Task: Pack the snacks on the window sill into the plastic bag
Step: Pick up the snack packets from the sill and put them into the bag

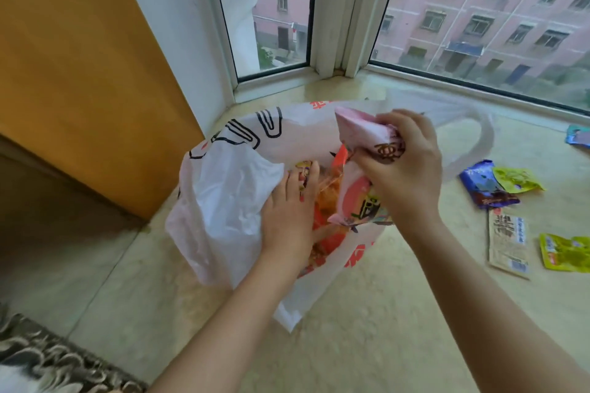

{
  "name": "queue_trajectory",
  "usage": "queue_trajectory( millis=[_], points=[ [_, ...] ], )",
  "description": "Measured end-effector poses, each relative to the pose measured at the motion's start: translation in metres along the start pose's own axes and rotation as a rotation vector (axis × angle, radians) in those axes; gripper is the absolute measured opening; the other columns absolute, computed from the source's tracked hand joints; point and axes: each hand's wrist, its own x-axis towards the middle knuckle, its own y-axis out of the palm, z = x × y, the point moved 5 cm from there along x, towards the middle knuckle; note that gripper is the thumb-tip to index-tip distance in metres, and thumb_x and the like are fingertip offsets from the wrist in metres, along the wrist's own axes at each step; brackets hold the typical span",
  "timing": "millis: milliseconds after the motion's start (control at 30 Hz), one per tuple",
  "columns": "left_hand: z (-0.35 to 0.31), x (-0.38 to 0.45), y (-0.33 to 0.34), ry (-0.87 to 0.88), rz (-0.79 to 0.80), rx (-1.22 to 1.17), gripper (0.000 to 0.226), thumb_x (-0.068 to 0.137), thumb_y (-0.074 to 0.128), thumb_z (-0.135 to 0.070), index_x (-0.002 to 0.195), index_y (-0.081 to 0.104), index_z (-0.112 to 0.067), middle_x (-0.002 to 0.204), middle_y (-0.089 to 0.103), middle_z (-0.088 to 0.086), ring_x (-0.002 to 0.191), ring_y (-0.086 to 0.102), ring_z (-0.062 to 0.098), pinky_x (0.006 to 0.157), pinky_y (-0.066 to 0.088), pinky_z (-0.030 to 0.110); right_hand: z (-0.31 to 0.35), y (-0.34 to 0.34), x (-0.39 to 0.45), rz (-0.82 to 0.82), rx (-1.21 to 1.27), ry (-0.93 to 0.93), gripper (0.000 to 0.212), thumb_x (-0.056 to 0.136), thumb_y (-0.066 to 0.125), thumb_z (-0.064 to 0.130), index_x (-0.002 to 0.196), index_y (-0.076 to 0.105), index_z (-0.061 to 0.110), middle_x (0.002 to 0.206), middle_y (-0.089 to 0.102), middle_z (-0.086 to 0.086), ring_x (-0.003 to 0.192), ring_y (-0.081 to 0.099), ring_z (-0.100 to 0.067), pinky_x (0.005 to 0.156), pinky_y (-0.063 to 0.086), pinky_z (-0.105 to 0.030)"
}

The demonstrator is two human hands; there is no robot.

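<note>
Head view shows the packing partway done, with some snacks already in the plastic bag and several still lying out on the window sill.

Nearest the camera, a patterned cloth fills the bottom-left corner, and both bare forearms reach forward over the stone sill. The left hand lies with its fingers fairly straight at the bag's mouth, pressing down on the white plastic and touching the packets inside, so it holds the opening down rather than gripping anything. Inside the bag an orange packet shows, with at least one more colourful wrapper beside the left fingertips.

The right hand is curled round a pink packet, which hangs over the bag's mouth with its lower end already dipping in. Judging from this, the step in hand is dropping that packet into the bag.

To the right, well apart from the bag, the leftovers lie flat on the sill: a blue packet touching a yellow-green packet, a long beige packet nearer the camera, and another yellow-green packet at the right edge. Farther back, a bluish packet is cut off by the frame. At least five packets therefore remain to be packed.

Beyond them stands the window, with pink buildings outside.
</note>
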Motion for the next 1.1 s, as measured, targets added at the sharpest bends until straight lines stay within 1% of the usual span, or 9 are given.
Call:
queue_trajectory(
  millis=[200,300,400,467,600,700,867,1000,1100],
  points=[
    [0.033,-0.022,-0.022,0.004,0.055,0.32,0.117,0.086,0.067,-0.028,0.14,-0.037,-0.028,0.157,-0.026,0.009,0.146,-0.02,0.023,0.118,0.001,0.035,-0.013,0.021,-0.03,-0.017,0.052,0.034,0.043,0.067,0.074,0.021,0.108,0.064,0.022,0.122,0.054,0.001,0.112,0.053,-0.022,0.094,0.044,-0.032],
    [0.044,-0.028,-0.042,-0.007,-0.009,0.395,0.108,0.087,0.058,-0.004,0.145,-0.031,-0.025,0.156,-0.027,0.01,0.146,-0.02,0.025,0.118,0.003,0.04,-0.005,0.031,-0.038,0.05,0.024,0.004,0.046,0.066,0.075,0.017,0.11,0.064,0.022,0.125,0.053,0.004,0.112,0.052,-0.023,0.091,0.039,-0.023],
    [0.057,-0.033,-0.068,-0.012,-0.212,0.33,0.105,0.073,0.063,0.013,0.155,0.008,-0.023,0.161,0.005,0.011,0.148,0.012,0.027,0.112,0.029,0.04,0.003,0.039,-0.046,0.112,-0.008,-0.052,0.048,0.066,0.077,0.019,0.112,0.064,0.021,0.129,0.052,0.002,0.116,0.049,-0.024,0.089,0.031,-0.015],
    [0.067,-0.035,-0.081,-0.004,-0.355,0.237,0.101,0.056,0.069,0.024,0.145,0.042,-0.016,0.15,0.039,0.015,0.133,0.044,0.033,0.087,0.053,0.041,0.011,0.044,-0.052,0.148,-0.047,-0.103,0.048,0.067,0.077,0.022,0.113,0.064,0.022,0.129,0.052,0.002,0.118,0.048,-0.025,0.087,0.032,-0.019],
    [0.075,-0.043,-0.113,0.002,-0.488,0.053,0.082,0.059,0.061,0.025,0.132,0.058,-0.013,0.122,0.064,0.012,0.093,0.067,0.031,0.046,0.054,0.035,0.028,0.055,-0.062,0.23,-0.126,-0.23,0.055,0.06,0.078,0.016,0.113,0.065,0.018,0.128,0.054,-0.003,0.117,0.047,-0.033,0.075,0.049,-0.039],
    [0.071,-0.052,-0.133,0.018,-0.593,-0.067,0.074,0.057,0.056,0.025,0.121,0.065,-0.011,0.101,0.071,0.008,0.072,0.067,0.029,0.045,0.054,0.036,0.033,0.06,-0.067,0.249,-0.165,-0.258,0.057,0.058,0.078,0.018,0.113,0.064,0.019,0.128,0.054,-0.001,0.119,0.046,-0.033,0.062,0.054,-0.041],
    [0.06,-0.067,-0.169,0.014,-0.782,-0.282,0.065,0.061,0.04,0.017,0.111,0.07,-0.01,0.098,0.07,0.004,0.082,0.065,0.022,0.06,0.054,0.03,0.035,0.064,-0.07,0.281,-0.184,-0.228,0.053,0.061,0.08,0.019,0.111,0.064,0.021,0.127,0.056,0.0,0.118,0.047,-0.032,0.052,0.053,-0.038],
    [0.056,-0.071,-0.187,-0.008,-0.868,-0.477,0.059,0.063,0.047,0.023,0.106,0.071,-0.009,0.095,0.07,0.001,0.084,0.062,0.011,0.067,0.05,0.024,0.043,0.069,-0.076,0.321,-0.184,-0.288,0.061,0.062,0.065,-0.012,0.114,0.064,0.02,0.13,0.054,-0.001,0.12,0.047,-0.033,0.046,0.047,-0.033],
    [0.048,-0.074,-0.194,0.013,-0.88,-0.525,0.05,0.068,0.05,0.02,0.103,0.071,-0.008,0.096,0.07,-0.001,0.088,0.062,0.007,0.072,0.051,0.017,0.058,0.084,-0.076,0.354,-0.209,-0.378,0.056,0.061,0.077,-0.007,0.11,0.063,0.017,0.131,0.051,0.004,0.116,0.049,-0.029,0.043,0.049,-0.036]
  ],
)
